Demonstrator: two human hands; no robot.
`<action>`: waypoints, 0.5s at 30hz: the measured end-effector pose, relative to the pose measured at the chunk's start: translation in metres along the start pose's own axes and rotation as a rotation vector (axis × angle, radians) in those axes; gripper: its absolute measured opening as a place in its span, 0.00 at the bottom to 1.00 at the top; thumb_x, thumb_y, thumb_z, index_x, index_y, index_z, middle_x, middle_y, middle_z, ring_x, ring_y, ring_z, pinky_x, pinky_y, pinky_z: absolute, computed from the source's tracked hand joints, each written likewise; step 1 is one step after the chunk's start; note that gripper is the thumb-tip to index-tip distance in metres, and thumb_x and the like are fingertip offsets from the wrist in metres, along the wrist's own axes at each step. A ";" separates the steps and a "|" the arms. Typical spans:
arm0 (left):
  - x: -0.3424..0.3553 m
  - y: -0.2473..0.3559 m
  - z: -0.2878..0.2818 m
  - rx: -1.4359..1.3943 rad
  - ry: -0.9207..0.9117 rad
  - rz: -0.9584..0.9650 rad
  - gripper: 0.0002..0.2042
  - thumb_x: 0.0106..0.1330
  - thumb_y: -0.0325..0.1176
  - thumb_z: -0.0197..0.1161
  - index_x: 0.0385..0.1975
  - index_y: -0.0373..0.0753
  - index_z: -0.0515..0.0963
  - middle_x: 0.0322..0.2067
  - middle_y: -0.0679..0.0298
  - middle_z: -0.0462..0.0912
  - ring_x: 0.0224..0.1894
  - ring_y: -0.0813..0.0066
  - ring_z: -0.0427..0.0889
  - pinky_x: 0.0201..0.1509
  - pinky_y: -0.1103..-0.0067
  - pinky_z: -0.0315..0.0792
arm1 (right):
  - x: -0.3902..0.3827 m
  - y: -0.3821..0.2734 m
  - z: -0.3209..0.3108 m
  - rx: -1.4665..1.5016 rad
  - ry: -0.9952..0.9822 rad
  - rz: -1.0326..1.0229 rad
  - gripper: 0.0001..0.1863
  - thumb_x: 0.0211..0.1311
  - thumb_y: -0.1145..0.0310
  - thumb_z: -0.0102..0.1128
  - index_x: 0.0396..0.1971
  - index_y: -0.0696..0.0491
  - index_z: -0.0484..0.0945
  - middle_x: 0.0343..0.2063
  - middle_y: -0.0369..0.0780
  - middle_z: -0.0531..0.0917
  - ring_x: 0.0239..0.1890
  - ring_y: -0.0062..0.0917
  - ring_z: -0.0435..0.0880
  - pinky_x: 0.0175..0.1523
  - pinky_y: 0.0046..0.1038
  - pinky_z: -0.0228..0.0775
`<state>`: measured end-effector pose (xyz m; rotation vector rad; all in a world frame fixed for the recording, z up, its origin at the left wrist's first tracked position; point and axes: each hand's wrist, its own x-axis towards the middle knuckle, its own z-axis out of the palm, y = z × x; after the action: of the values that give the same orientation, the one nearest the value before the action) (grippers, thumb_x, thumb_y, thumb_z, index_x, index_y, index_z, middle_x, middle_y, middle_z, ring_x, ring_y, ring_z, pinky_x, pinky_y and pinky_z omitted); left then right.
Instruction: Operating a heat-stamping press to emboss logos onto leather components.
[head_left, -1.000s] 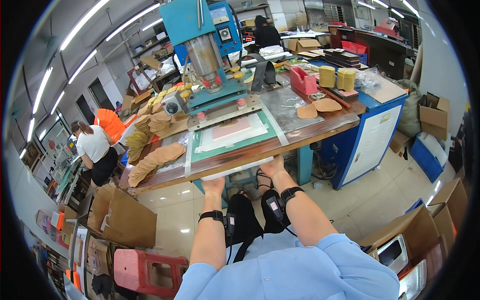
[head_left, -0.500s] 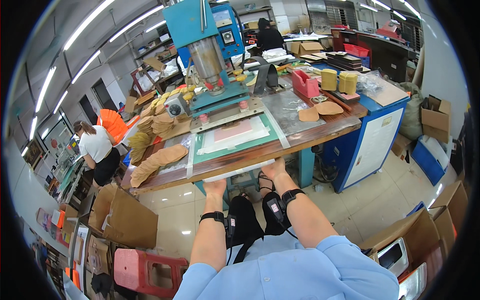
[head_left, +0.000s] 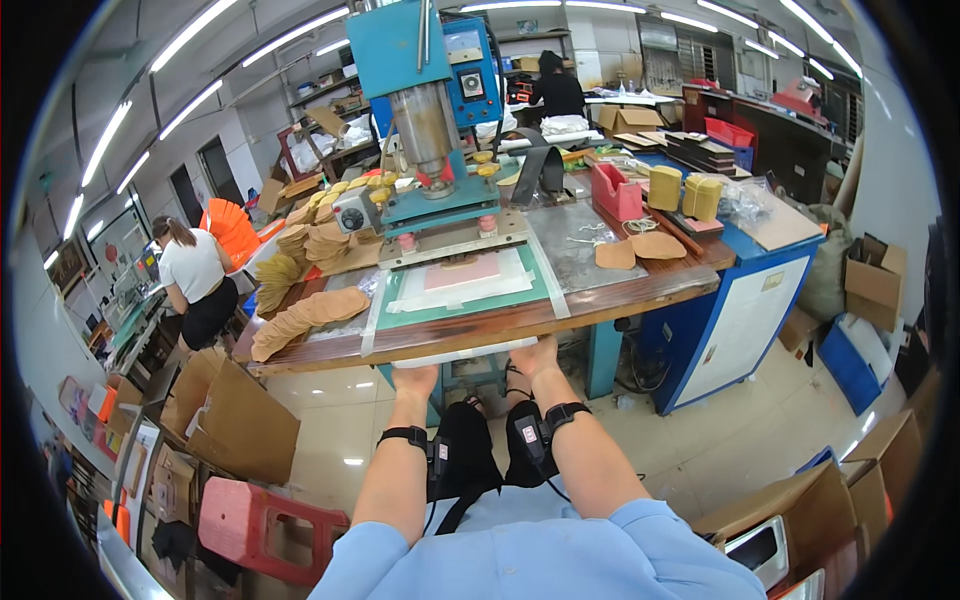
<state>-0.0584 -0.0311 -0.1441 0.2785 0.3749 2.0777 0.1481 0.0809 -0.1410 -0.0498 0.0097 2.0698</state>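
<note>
My left hand (head_left: 415, 379) and my right hand (head_left: 536, 354) are both at the front edge of the wooden workbench (head_left: 640, 297), wrists up. Their fingers go out of sight beneath the edge, so their grip is hidden. Between them a white strip (head_left: 465, 355) runs along the underside of the edge. Above, on the bench, stands a blue press (head_left: 420, 130) with a metal cylinder and flat plate. In front of and partly below the plate, a pink sheet (head_left: 450, 275) lies on white sheets over a green mat (head_left: 400, 318). A small brown patch shows at its back.
A row of overlapping tan pieces (head_left: 310, 322) lies left of the mat. Two loose tan pieces (head_left: 655, 246) and a pink tape dispenser (head_left: 617, 193) are at right. Below stand a red stool (head_left: 265, 528), cardboard boxes (head_left: 245, 430) and a blue cabinet (head_left: 735, 330). Two people are farther off.
The view has shifted slightly. Both hands stay at the bench edge. A small brown patch now shows at the back of the pink sheet, under the press plate.
</note>
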 end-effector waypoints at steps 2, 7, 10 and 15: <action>0.000 0.000 0.000 -0.003 0.000 0.005 0.22 0.71 0.43 0.33 0.59 0.40 0.62 0.61 0.62 0.65 0.63 0.63 0.63 0.66 0.66 0.58 | 0.000 0.000 -0.003 -0.004 0.004 -0.005 0.23 0.69 0.56 0.33 0.57 0.53 0.64 0.55 0.40 0.70 0.57 0.35 0.69 0.61 0.40 0.63; 0.001 -0.001 0.000 -0.002 -0.014 0.003 0.22 0.71 0.41 0.32 0.60 0.41 0.61 0.61 0.63 0.64 0.63 0.64 0.63 0.66 0.67 0.57 | 0.002 -0.001 -0.002 -0.018 -0.046 0.008 0.23 0.69 0.56 0.33 0.57 0.54 0.64 0.56 0.41 0.69 0.58 0.36 0.68 0.62 0.41 0.61; 0.004 0.000 -0.001 0.174 -0.073 0.048 0.21 0.71 0.41 0.31 0.59 0.41 0.62 0.61 0.63 0.65 0.62 0.65 0.63 0.66 0.68 0.59 | 0.001 0.001 0.002 -0.017 -0.065 0.001 0.24 0.68 0.56 0.34 0.57 0.55 0.64 0.56 0.41 0.69 0.58 0.36 0.67 0.63 0.41 0.60; 0.002 0.002 -0.004 0.000 0.040 0.025 0.20 0.72 0.40 0.32 0.58 0.42 0.63 0.59 0.64 0.67 0.61 0.66 0.65 0.65 0.68 0.60 | 0.001 0.003 -0.003 -0.032 -0.126 0.030 0.22 0.67 0.59 0.37 0.56 0.55 0.65 0.56 0.42 0.68 0.59 0.35 0.67 0.63 0.39 0.60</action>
<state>-0.0624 -0.0309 -0.1465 0.2432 0.3970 2.1104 0.1448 0.0804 -0.1437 0.0618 -0.1009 2.1001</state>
